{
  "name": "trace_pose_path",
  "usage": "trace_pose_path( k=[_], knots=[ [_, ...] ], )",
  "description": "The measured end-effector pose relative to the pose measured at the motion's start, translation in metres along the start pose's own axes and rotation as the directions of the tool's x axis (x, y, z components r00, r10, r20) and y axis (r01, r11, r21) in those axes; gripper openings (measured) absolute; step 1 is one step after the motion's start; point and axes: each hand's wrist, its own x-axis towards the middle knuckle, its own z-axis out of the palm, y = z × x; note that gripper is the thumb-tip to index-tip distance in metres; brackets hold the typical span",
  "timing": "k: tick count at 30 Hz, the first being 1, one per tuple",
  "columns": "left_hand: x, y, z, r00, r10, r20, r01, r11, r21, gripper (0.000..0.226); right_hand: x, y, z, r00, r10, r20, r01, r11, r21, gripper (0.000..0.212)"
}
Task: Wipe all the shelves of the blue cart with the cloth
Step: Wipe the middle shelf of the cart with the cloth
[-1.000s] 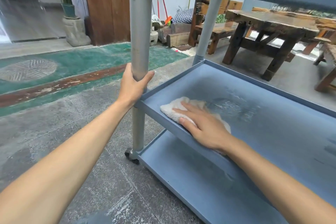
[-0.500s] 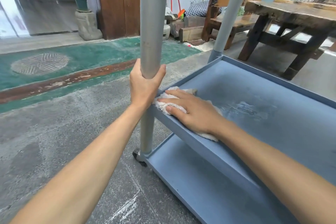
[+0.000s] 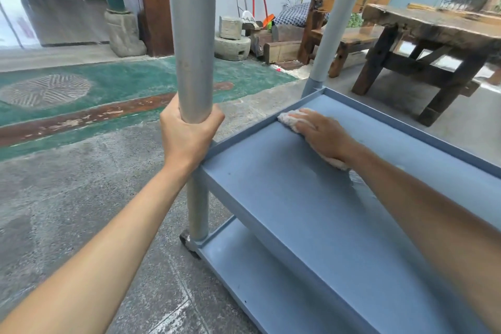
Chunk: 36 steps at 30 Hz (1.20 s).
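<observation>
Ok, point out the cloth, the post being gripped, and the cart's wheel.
cloth (image 3: 288,118): head view, the bare end beyond the fingertips.
post (image 3: 191,35): head view, the shaft above the gripping hand.
wheel (image 3: 185,239): head view, the dark caster's visible edge.

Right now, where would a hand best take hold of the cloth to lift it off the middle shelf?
Pinch the cloth's bunched far-left end from above; it sticks out past the right hand's fingertips, while the rest lies flat under the palm.
</observation>
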Motion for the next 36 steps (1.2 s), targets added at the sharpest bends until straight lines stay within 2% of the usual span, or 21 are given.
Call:
trace_pose_path(
  k=[5, 12, 16, 20, 23, 25, 26, 27, 28, 29, 30, 31, 32, 33, 34, 36],
  knots=[
    [-0.002, 0.006, 0.002, 1.0, -0.017, -0.009, 0.017, 1.0, -0.01, 0.023, 0.022, 0.019, 0.0, 0.996, 0.09, -0.019, -0.09, 0.996, 0.022, 0.05],
    [-0.007, 0.009, -0.003, 1.0, -0.007, -0.015, 0.007, 1.0, -0.016, 0.026, 0.009, 0.004, 0.01, 0.985, 0.174, 0.004, -0.174, 0.984, 0.036, 0.071],
    [-0.009, 0.013, -0.006, 1.0, -0.014, -0.021, 0.014, 1.0, 0.005, 0.025, -0.027, -0.047, 0.014, 0.997, 0.066, 0.026, -0.066, 0.998, 0.005, 0.064],
    [-0.01, 0.015, -0.008, 0.999, -0.028, -0.022, 0.028, 0.999, 0.03, 0.023, -0.085, -0.119, 0.029, 0.987, -0.134, 0.084, 0.137, 0.99, -0.033, 0.047],
    [-0.014, 0.02, -0.007, 0.998, -0.056, -0.008, 0.057, 0.997, 0.054, 0.032, -0.115, -0.155, 0.04, 0.957, -0.25, 0.148, 0.248, 0.968, 0.033, 0.047],
    [-0.02, 0.024, -0.013, 0.996, -0.069, -0.053, 0.078, 0.977, 0.198, 0.046, -0.119, -0.16, 0.04, 0.959, -0.242, 0.147, 0.239, 0.97, 0.04, 0.047],
    [-0.025, 0.026, -0.015, 0.995, 0.012, -0.099, 0.02, 0.948, 0.319, 0.053, -0.12, -0.161, 0.037, 0.96, -0.237, 0.15, 0.233, 0.971, 0.045, 0.047],
    [-0.034, 0.029, -0.016, 0.975, 0.187, -0.117, -0.121, 0.898, 0.423, 0.057, -0.12, -0.163, 0.035, 0.957, -0.247, 0.154, 0.243, 0.969, 0.05, 0.045],
    [-0.046, 0.037, -0.013, 0.906, 0.415, -0.081, -0.332, 0.816, 0.473, 0.055, -0.122, -0.164, 0.034, 0.955, -0.265, 0.135, 0.258, 0.964, 0.065, 0.042],
    [-0.059, 0.045, -0.007, 0.799, 0.601, 0.003, -0.541, 0.717, 0.44, 0.049, -0.125, -0.166, 0.034, 0.958, -0.273, 0.092, 0.265, 0.96, 0.088, 0.037],
    [-0.064, 0.053, 0.001, 0.704, 0.702, 0.109, -0.687, 0.635, 0.354, 0.042, -0.126, -0.166, 0.035, 0.964, -0.264, 0.043, 0.258, 0.96, 0.104, 0.033],
    [-0.063, 0.062, 0.011, 0.645, 0.728, 0.232, -0.762, 0.59, 0.269, 0.035, -0.127, -0.165, 0.037, 0.968, -0.249, -0.002, 0.248, 0.963, 0.102, 0.034],
    [-0.054, 0.067, 0.02, 0.634, 0.685, 0.358, -0.771, 0.591, 0.235, 0.03, -0.126, -0.165, 0.038, 0.969, -0.248, -0.017, 0.248, 0.966, 0.078, 0.038],
    [-0.042, 0.07, 0.027, 0.667, 0.569, 0.482, -0.727, 0.639, 0.252, 0.029, -0.125, -0.163, 0.038, 0.966, -0.259, 0.011, 0.259, 0.965, 0.039, 0.042],
    [-0.028, 0.072, 0.033, 0.699, 0.398, 0.594, -0.655, 0.689, 0.31, 0.031, -0.123, -0.161, 0.038, 0.959, -0.281, 0.05, 0.28, 0.96, 0.021, 0.043],
    [-0.007, 0.065, 0.042, 0.686, 0.001, 0.728, -0.511, 0.712, 0.481, 0.042, -0.117, -0.157, 0.038, 0.939, -0.335, 0.081, 0.332, 0.942, 0.051, 0.046]
  ],
)
